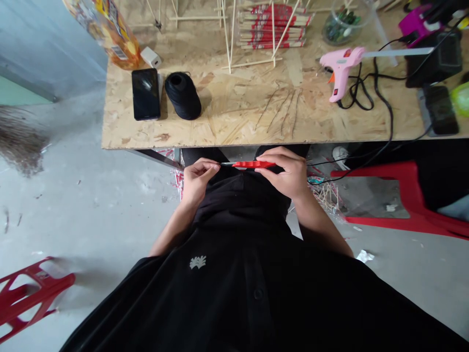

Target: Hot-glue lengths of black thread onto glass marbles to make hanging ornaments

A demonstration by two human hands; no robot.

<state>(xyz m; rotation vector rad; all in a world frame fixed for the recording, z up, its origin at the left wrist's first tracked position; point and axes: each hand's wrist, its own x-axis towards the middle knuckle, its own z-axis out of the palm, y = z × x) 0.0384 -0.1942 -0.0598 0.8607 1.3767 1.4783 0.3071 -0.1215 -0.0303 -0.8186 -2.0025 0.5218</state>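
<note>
My right hand (287, 171) pinches a red-handled tool (244, 165) with a narrow grey metal end pointing left, held level in front of my lap, just off the table's near edge. At the tip of that metal end, my left hand (201, 177) is closed with thumb and forefinger pressed together. Whatever lies between those fingers is too small to make out. On the table beyond, several cut lengths of dark thread (287, 110) lie side by side. A spool of black thread (183, 95) rests to their left.
On the chipboard table (227, 132) are a phone (145, 94), a white charger (151, 57), stick frames (252, 62), packaged chopsticks (271, 27), a pink glue gun (341, 68) with a cable, and a tub of marbles (342, 27). Red stools (406, 195) stand on the littered floor.
</note>
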